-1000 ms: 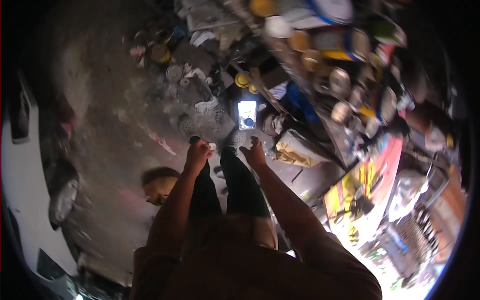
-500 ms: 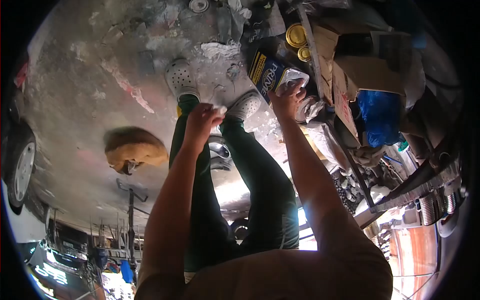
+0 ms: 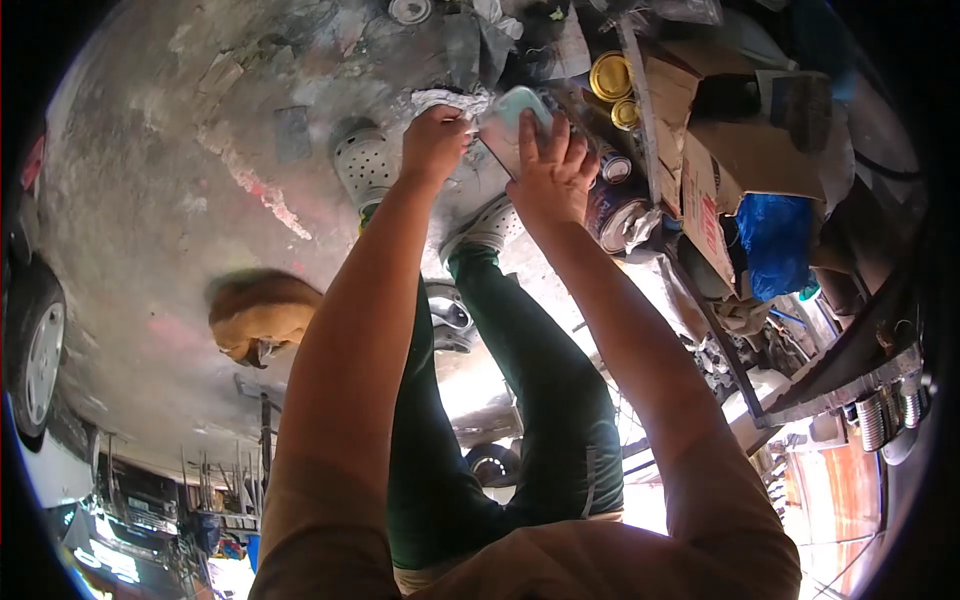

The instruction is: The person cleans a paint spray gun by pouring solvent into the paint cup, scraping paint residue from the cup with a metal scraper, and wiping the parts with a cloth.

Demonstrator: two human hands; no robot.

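Note:
My right hand (image 3: pixel 553 182) grips a rectangular metal can (image 3: pixel 505 135), its fingers spread over the silvery face turned up at me. The can is tilted to the left, and its printed label is out of sight. Close to the can's left end, my left hand (image 3: pixel 437 145) is closed in a pinch. A bit of white wad (image 3: pixel 472 127) shows at its fingertips, mostly hidden; whether it touches the can I cannot tell. Just beyond, a crumpled white rag (image 3: pixel 450 99) lies on the floor. Below the hands are my pale clogs (image 3: pixel 365 165).
Yellow-lidded tins (image 3: pixel 610 76) and an open round can (image 3: pixel 622 225) stand to the right, beside a metal frame. Past it are cardboard boxes (image 3: pixel 745 165) and a blue plastic bag (image 3: pixel 775 245). A brown dog (image 3: pixel 262 315) lies curled at left, near a car wheel (image 3: pixel 42 350).
My right hand has tilted the can over and brought it left, turning its label away. My left hand has moved up and right, close to the can.

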